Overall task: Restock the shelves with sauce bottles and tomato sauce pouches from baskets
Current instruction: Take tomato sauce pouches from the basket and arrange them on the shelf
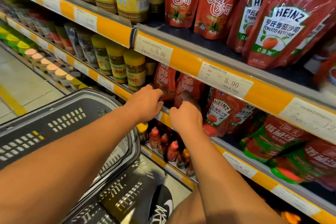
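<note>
Both our hands reach into the middle shelf (214,138): our left hand (146,104) pinches the bottom of one red tomato sauce pouch (164,80), and our right hand (186,117) curls round the base of the neighbouring pouch (189,87). Each is glossy red with white script and stands upright, long axis vertical, label facing us. Heinz pouches (221,112) stand just beside them; a dark basket (60,114) sits below our left arm.

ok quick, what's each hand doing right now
left hand: grips the left red tomato sauce pouch
right hand: grips the neighbouring red pouch
</note>
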A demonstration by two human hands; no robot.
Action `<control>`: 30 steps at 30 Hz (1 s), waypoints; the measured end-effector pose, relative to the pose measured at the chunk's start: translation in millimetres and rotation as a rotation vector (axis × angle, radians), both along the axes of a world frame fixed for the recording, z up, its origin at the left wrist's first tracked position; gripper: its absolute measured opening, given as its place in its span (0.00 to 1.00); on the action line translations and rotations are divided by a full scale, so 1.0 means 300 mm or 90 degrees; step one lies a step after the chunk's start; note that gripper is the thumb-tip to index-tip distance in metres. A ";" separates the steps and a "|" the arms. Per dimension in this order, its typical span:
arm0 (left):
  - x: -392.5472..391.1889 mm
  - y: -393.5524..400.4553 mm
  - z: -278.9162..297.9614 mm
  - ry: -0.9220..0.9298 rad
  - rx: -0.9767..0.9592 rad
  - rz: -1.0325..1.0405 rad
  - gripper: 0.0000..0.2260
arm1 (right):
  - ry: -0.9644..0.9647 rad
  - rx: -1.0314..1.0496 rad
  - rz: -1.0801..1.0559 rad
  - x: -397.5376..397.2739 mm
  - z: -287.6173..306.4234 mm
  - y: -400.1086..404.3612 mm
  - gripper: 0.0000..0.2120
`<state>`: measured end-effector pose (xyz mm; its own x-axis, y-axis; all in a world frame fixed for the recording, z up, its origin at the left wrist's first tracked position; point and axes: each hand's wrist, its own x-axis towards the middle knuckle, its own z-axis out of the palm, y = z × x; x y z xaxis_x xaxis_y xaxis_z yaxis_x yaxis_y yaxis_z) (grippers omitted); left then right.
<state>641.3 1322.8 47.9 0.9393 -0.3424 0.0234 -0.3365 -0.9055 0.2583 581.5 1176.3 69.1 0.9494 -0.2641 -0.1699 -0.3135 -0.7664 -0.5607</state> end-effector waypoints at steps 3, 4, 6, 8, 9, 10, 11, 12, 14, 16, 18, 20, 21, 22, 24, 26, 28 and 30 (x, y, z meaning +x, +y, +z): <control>0.012 -0.007 -0.016 0.002 0.005 0.008 0.13 | 0.017 -0.004 -0.002 0.004 0.007 0.007 0.23; 0.017 -0.009 -0.022 0.000 0.006 0.010 0.14 | 0.021 -0.004 -0.003 0.006 0.010 0.007 0.24; 0.026 -0.014 -0.028 -0.006 0.012 0.007 0.15 | 0.029 -0.007 -0.003 0.009 0.014 0.008 0.23; 0.030 -0.017 -0.027 -0.007 0.013 0.004 0.16 | 0.037 -0.008 -0.005 0.013 0.019 0.008 0.23; 0.030 -0.017 -0.023 -0.007 0.011 0.002 0.16 | 0.039 -0.007 -0.006 0.014 0.019 0.010 0.23; 0.028 -0.016 -0.020 -0.005 0.008 -0.002 0.16 | 0.037 -0.007 -0.008 0.014 0.019 0.013 0.24; 0.024 -0.014 -0.016 -0.002 0.002 -0.007 0.16 | 0.032 -0.005 -0.009 0.015 0.015 0.017 0.25; 0.017 -0.011 -0.012 0.004 -0.008 -0.010 0.15 | 0.021 -0.005 -0.011 0.015 0.013 0.022 0.27; 0.001 0.002 -0.006 0.024 -0.033 -0.013 0.15 | 0.010 -0.010 -0.016 0.015 0.004 0.028 0.29; -0.022 0.024 0.002 0.037 -0.059 -0.014 0.15 | 0.008 -0.016 -0.014 0.013 -0.004 0.032 0.28; -0.055 0.058 0.018 0.030 -0.091 -0.006 0.15 | 0.001 -0.009 -0.012 0.003 -0.003 0.039 0.25; -0.103 0.114 0.038 0.013 -0.137 0.015 0.18 | -0.019 0.016 -0.005 -0.013 0.003 0.063 0.17; -0.131 0.150 0.047 0.000 -0.158 0.025 0.18 | -0.033 0.028 0.005 -0.024 0.007 0.082 0.11; -0.163 0.195 0.053 -0.015 -0.172 0.035 0.17 | -0.048 0.034 0.020 -0.036 0.012 0.107 0.07; -0.226 0.310 0.052 -0.046 -0.173 0.055 0.16 | -0.077 0.038 0.049 -0.062 0.024 0.175 0.06; -0.288 0.454 0.042 -0.052 -0.153 0.091 0.16 | -0.090 0.058 0.092 -0.087 0.033 0.251 0.06; -0.349 0.619 0.031 -0.052 -0.121 0.135 0.17 | -0.086 0.066 0.157 -0.103 0.032 0.328 0.05; -0.413 0.792 0.023 -0.055 -0.092 0.193 0.17 | -0.074 0.051 0.231 -0.109 0.021 0.404 0.04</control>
<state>517.4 1560.4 54.8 0.9903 -0.0354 0.1346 -0.0838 -0.9239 0.3734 548.8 1297.5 75.4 0.9928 0.1027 -0.0621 0.0395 -0.7681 -0.6391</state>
